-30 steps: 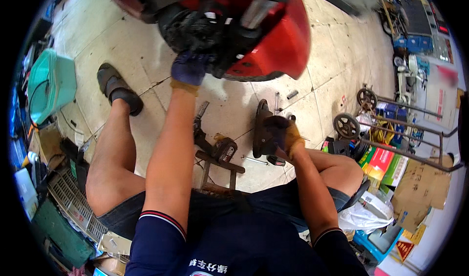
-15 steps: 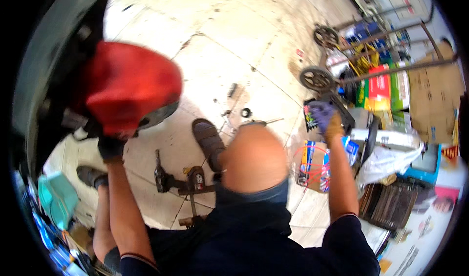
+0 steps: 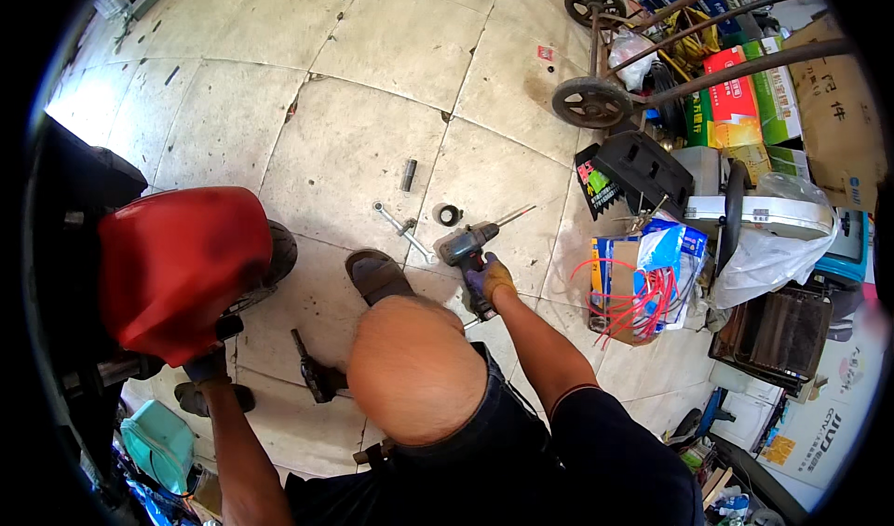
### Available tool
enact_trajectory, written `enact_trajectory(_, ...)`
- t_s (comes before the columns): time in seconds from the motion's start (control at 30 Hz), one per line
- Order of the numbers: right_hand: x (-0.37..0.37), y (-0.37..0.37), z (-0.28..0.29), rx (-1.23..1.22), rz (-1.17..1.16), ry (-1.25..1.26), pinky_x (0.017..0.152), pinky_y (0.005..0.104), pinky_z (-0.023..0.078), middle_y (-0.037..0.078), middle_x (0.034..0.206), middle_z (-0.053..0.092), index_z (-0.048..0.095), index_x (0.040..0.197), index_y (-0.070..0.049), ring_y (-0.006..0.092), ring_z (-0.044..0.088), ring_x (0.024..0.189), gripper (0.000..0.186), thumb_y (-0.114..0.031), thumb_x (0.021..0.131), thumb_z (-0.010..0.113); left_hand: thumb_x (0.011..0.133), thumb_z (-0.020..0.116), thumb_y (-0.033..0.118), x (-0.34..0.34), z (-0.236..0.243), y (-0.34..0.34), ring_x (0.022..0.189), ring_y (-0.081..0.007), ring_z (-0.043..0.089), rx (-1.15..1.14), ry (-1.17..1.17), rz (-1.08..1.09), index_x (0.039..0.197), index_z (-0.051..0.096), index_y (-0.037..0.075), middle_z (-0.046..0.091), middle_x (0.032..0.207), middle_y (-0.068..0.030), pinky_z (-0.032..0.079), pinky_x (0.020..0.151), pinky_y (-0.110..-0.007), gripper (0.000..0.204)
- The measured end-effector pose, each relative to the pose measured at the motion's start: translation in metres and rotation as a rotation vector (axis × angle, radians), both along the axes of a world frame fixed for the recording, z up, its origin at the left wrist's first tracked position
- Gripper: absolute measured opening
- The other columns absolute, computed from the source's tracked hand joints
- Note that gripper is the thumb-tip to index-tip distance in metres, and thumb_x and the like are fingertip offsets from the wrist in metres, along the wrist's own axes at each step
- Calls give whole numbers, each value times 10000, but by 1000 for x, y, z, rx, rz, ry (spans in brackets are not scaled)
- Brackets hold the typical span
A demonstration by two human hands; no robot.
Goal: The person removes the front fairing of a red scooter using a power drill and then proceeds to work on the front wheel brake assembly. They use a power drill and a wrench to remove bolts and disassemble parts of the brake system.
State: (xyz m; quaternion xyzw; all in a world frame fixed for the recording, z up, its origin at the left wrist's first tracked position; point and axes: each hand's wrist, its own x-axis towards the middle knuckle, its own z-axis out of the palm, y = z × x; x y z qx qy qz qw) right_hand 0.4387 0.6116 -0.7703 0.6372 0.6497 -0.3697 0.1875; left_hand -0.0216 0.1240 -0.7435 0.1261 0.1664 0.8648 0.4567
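My right hand (image 3: 491,278), in a purple and yellow glove, is closed around the handle of a grey cordless drill (image 3: 466,241) low over the tiles. A long thin bit points from the drill to the upper right. On the left, a red plastic fender (image 3: 186,270) covers a wheel of a dark vehicle. My left hand (image 3: 207,366), in a dark glove, is up against the fender's lower end, its fingers mostly hidden. Close to the drill lie a metal wrench (image 3: 402,232), a black round part (image 3: 449,215) and a dark cylinder, probably a socket (image 3: 409,175).
Another power tool (image 3: 319,377) lies left of my knee. To the right are a wheeled metal cart (image 3: 596,102), a black plastic case (image 3: 643,168), a carton with pink cord (image 3: 615,275) and stacked boxes. A teal container (image 3: 158,440) stands at lower left.
My right hand has moved left, from beside the black case to the drill, and now grips it. The left hand stays at the fender. My view has shifted, and my knee appears farther left.
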Motion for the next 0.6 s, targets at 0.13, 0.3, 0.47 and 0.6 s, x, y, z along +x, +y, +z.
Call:
enact_trajectory(0.13, -17, 7, -3, 54, -16, -225, 975, 416, 492, 258, 1203, 645, 572, 1206, 5, 377, 621, 1147, 603, -454, 824, 659, 1007, 430, 312, 2, 2, 1, 1199, -259, 534, -110, -67, 136, 1378, 486, 100, 549, 1365, -103, 442, 993, -419, 430)
enact_trajectory(0.3, -48, 39, 24, 612, 288, -133, 938, 451, 465, 164, 1099, 668, 662, 1064, -95, 352, 611, 1063, 363, -375, 836, 627, 1006, 425, 300, 11, 5, -5, 1201, -265, 542, -220, -121, 258, 1382, 485, 95, 559, 1363, -106, 437, 1010, -429, 433)
enact_trajectory(0.47, -63, 85, -30, 280, 538, -349, 744, 416, 543, 122, 920, 744, 760, 886, -97, 246, 723, 860, 327, -394, 827, 635, 1006, 421, 289, 22, 17, -2, 1202, -271, 550, -252, -151, 353, 1387, 485, 89, 568, 1360, -109, 431, 1027, -439, 435)
enact_trajectory(0.6, -69, 81, -52, 322, 536, -403, 813, 414, 558, 111, 1087, 727, 761, 992, -114, 297, 702, 1008, 286, -322, 916, 581, 1005, 417, 280, 36, 41, 32, 1204, -276, 556, -245, -199, 446, 1390, 485, 84, 576, 1358, -111, 426, 1040, -446, 437)
